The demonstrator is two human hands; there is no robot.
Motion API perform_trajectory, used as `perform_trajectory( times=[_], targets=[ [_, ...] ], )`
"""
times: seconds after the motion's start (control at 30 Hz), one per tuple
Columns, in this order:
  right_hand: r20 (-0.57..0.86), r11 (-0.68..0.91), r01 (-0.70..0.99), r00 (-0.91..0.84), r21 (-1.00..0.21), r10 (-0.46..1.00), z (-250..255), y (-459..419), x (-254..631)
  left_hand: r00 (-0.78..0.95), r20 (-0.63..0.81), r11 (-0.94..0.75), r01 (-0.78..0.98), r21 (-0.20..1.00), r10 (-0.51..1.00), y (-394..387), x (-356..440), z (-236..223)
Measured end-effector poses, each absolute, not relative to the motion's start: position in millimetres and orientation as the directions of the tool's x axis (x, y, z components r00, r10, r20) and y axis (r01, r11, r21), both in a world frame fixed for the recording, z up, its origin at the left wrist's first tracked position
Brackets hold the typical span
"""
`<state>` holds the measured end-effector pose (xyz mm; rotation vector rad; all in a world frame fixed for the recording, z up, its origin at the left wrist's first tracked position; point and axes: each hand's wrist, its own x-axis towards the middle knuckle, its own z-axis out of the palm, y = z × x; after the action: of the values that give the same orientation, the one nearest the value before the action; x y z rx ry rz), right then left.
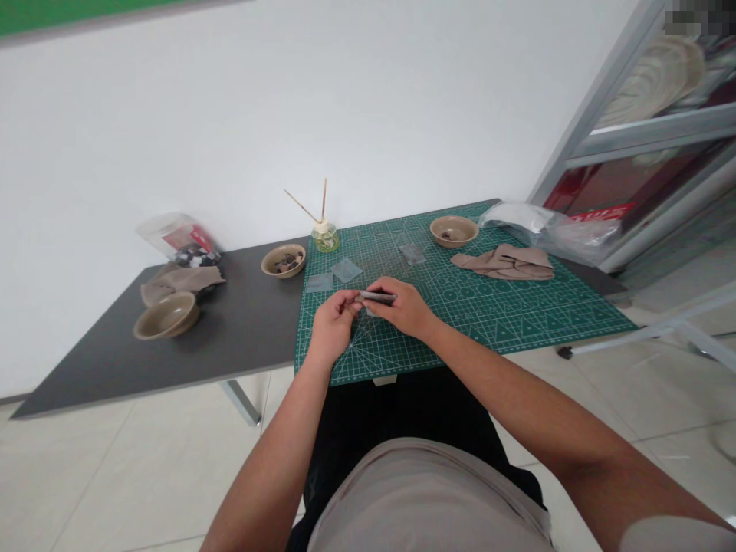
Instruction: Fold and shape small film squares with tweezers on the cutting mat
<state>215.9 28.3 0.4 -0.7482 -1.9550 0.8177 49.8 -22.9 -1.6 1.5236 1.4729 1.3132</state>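
Over the front part of the green cutting mat (471, 299), my two hands meet with their fingertips nearly touching. My right hand (407, 307) is closed around a slim, dark, pen-shaped tool (380, 297) whose tip points left toward my left fingers. My left hand (333, 326) is closed in a pinch; whatever it holds is too small to make out. A small greyish patch shows below the tool, partly covered by my fingers. Beyond my hands lie thin grey squares: one (347, 269), a second (320, 283) to its left and a third (412, 254) farther right.
Behind stands a glass bottle (326, 238) with two sticks. A bowl of dark pieces (266, 265) sits left of it. At right are another bowl (454, 243), a brown cloth (509, 263) and plastic bags (537, 222). Far left: a bowl (166, 318), cloth (184, 284) and plastic tub (166, 232).
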Motion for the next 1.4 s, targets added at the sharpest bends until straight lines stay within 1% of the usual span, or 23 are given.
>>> perform_trajectory(
  times=[0.23, 0.37, 0.57, 0.73, 0.87, 0.97, 1.07, 1.27, 1.4],
  targets=[
    [0.469, 0.585, 0.196, -0.427, -0.787, 0.773, 0.6, 28.0, 215.7, -0.134, 0.21, -0.154, 0.341, 0.927, 0.968, -22.9, 49.6, -1.7],
    [0.482, 0.609, 0.199, -0.447, -0.768, 0.753, 0.7, 28.0, 215.7, -0.133, 0.216, -0.162, 0.33, 0.93, 0.967, -22.3, 48.8, -3.2],
    [0.471, 0.587, 0.183, -0.432, -0.789, 0.769, 0.6, 28.1, 215.8, -0.135, 0.218, -0.157, 0.36, 0.92, 0.967, -22.7, 48.9, -2.3],
    [0.489, 0.614, 0.189, -0.448, -0.766, 0.748, 0.1, 28.3, 216.1, -0.141, 0.215, -0.153, 0.354, 0.923, 0.966, -23.1, 49.0, -2.0],
    [0.473, 0.597, 0.194, -0.445, -0.778, 0.76, -0.8, 28.5, 216.7, -0.13, 0.226, -0.167, 0.36, 0.918, 0.965, -22.8, 48.7, -3.5],
    [0.483, 0.596, 0.188, -0.423, -0.781, 0.767, -0.7, 28.1, 216.8, -0.123, 0.226, -0.172, 0.346, 0.922, 0.966, -22.5, 48.7, -4.5],
    [0.495, 0.61, 0.175, -0.436, -0.773, 0.752, 0.3, 27.8, 216.6, -0.126, 0.222, -0.169, 0.334, 0.927, 0.967, -22.7, 48.8, -4.3],
    [0.471, 0.581, 0.195, -0.413, -0.79, 0.78, 1.4, 26.1, 216.6, -0.111, 0.231, -0.182, 0.337, 0.924, 0.967, -23.0, 48.2, -3.6],
    [0.508, 0.593, 0.181, -0.362, -0.784, 0.782, 1.6, 24.7, 217.1, -0.123, 0.232, -0.195, 0.253, 0.948, 0.965, -21.3, 48.7, -6.0]
  ],
)
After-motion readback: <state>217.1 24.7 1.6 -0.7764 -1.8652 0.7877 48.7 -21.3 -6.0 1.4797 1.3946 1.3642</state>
